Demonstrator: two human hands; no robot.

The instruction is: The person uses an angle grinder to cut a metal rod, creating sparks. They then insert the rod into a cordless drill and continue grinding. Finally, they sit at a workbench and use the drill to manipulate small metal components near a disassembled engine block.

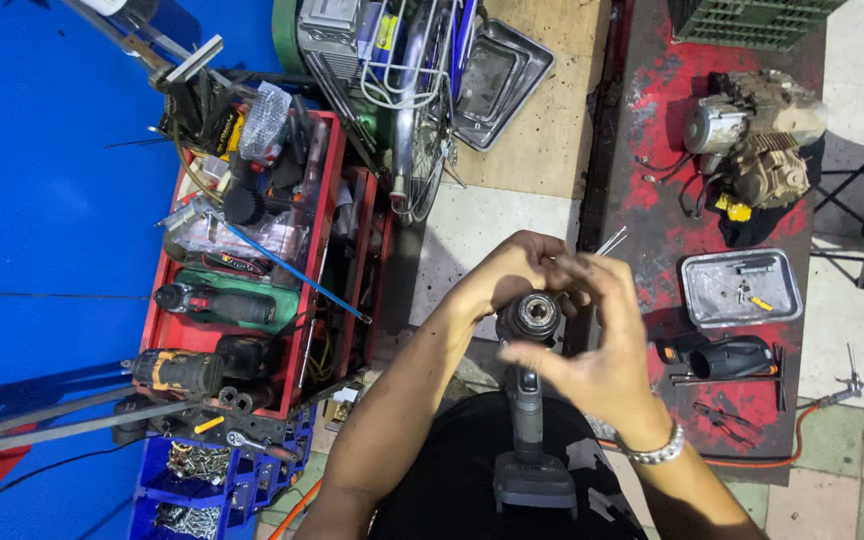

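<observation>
A dark grey cordless drill [529,400] stands upright in my lap with its chuck [530,317] pointing up at the camera. My left hand [507,272] wraps around the far side of the chuck. My right hand [592,350], with a silver bracelet on its wrist, has its fingers curled near the chuck's right side, blurred in motion. Whether a bit sits in the chuck I cannot tell.
A red tool tray [252,290] at left holds a green drill, an orange-black drill and loose tools. Blue bins [212,480] of hardware sit below it. At right, a red-stained board carries an engine [757,135], a metal tray [740,288] and a black power tool [727,357].
</observation>
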